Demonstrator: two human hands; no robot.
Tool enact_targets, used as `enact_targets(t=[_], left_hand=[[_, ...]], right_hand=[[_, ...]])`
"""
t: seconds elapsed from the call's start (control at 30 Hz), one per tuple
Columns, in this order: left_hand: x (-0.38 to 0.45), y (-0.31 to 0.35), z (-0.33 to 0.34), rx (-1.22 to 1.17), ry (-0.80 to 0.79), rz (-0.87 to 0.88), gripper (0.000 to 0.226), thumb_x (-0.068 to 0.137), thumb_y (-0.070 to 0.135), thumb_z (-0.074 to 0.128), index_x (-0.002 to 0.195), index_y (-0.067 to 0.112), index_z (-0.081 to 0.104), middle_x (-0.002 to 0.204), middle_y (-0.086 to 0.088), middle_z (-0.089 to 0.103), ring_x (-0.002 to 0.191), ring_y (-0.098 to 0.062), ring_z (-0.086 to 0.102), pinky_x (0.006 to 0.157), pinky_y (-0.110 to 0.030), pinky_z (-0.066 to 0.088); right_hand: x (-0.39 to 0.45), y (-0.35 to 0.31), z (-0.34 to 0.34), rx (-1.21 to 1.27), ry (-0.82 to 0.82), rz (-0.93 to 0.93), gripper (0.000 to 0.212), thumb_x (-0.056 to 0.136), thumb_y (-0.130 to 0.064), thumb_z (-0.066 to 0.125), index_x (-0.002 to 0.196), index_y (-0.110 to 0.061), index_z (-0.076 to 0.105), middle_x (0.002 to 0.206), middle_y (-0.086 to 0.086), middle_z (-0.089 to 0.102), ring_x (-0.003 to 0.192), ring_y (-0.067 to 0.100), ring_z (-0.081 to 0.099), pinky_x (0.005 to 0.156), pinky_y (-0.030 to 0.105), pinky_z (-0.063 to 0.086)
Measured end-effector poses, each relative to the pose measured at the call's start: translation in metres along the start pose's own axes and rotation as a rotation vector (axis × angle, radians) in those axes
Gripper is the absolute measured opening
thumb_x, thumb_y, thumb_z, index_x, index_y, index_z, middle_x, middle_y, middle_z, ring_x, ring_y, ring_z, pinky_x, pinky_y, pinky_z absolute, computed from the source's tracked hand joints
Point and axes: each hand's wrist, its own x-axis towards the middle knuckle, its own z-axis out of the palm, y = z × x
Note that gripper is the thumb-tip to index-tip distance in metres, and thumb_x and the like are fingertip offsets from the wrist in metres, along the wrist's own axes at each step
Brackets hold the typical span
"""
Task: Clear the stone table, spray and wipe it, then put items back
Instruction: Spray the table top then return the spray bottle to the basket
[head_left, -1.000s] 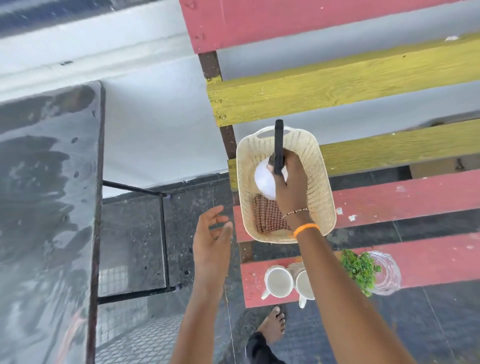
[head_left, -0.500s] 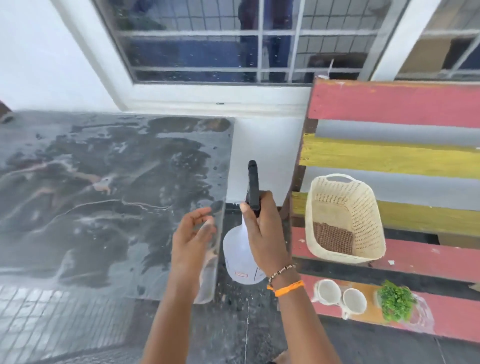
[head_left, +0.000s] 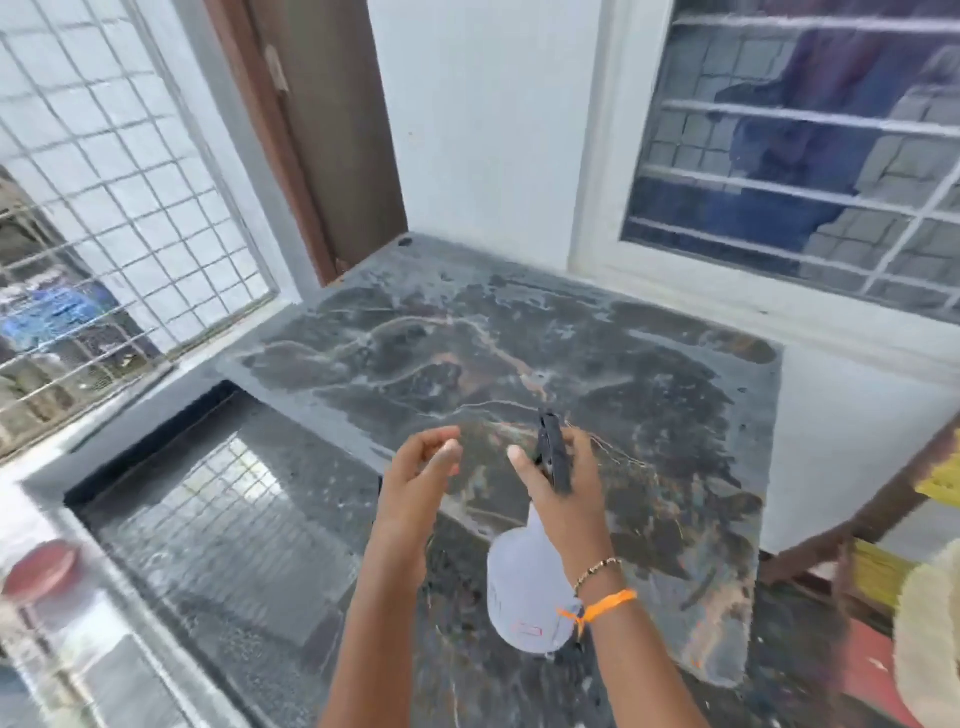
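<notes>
The dark veined stone table (head_left: 649, 374) fills the middle of the view, wet-looking and with nothing standing on it. My right hand (head_left: 563, 483) grips the black trigger head of a translucent white spray bottle (head_left: 524, 597) over the table's near edge. The bottle's body hangs below my wrist. My left hand (head_left: 423, 470) hovers just left of the bottle with loosely curled fingers and holds nothing.
A cream woven basket (head_left: 930, 639) shows at the right edge beside the red and yellow slatted bench (head_left: 878, 566). A barred window (head_left: 800, 156) and white wall stand behind the table. A wire mesh grille (head_left: 114, 197) lies left, above the polished dark floor (head_left: 223, 514).
My right hand lifted the spray bottle out of the basket on the bench and carried it left over the stone table. The view swung left with it. My left hand stayed beside the bottle.
</notes>
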Motion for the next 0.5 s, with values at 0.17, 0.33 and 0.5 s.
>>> enact_targets(t=[0.17,0.33,0.5], left_hand=[[0.043,-0.006,-0.051,0.028,0.099,-0.041,0.014,0.088,0.022,0.057,0.095,0.030,0.066,0.103,-0.007,0.065,0.091,-0.015,0.061,0.080,-0.027,0.044],[0.109,0.004,-0.073,0.052,0.107,-0.057,0.013,0.089,0.027,0.056,0.091,0.037,0.065,0.100,0.008,0.066,0.091,-0.006,0.061,0.076,-0.024,0.044],[0.187,0.018,-0.081,0.060,0.116,-0.052,0.014,0.090,0.026,0.055,0.092,0.036,0.064,0.102,0.009,0.065,0.091,-0.008,0.062,0.075,-0.023,0.045]], right_hand=[[0.041,0.007,0.056,0.026,0.002,0.064,0.029,0.081,-0.033,0.067,0.083,-0.004,0.060,0.066,0.006,0.056,0.065,0.020,0.051,0.062,0.017,0.040],[0.109,0.006,0.104,-0.100,-0.009,0.010,0.038,0.085,-0.042,0.059,0.087,-0.004,0.060,0.080,0.013,0.057,0.076,0.018,0.042,0.060,0.023,0.034],[0.177,0.002,0.148,-0.195,-0.077,-0.115,0.033,0.085,-0.040,0.059,0.074,-0.009,0.054,0.080,0.006,0.055,0.078,0.017,0.049,0.071,0.024,0.037]])
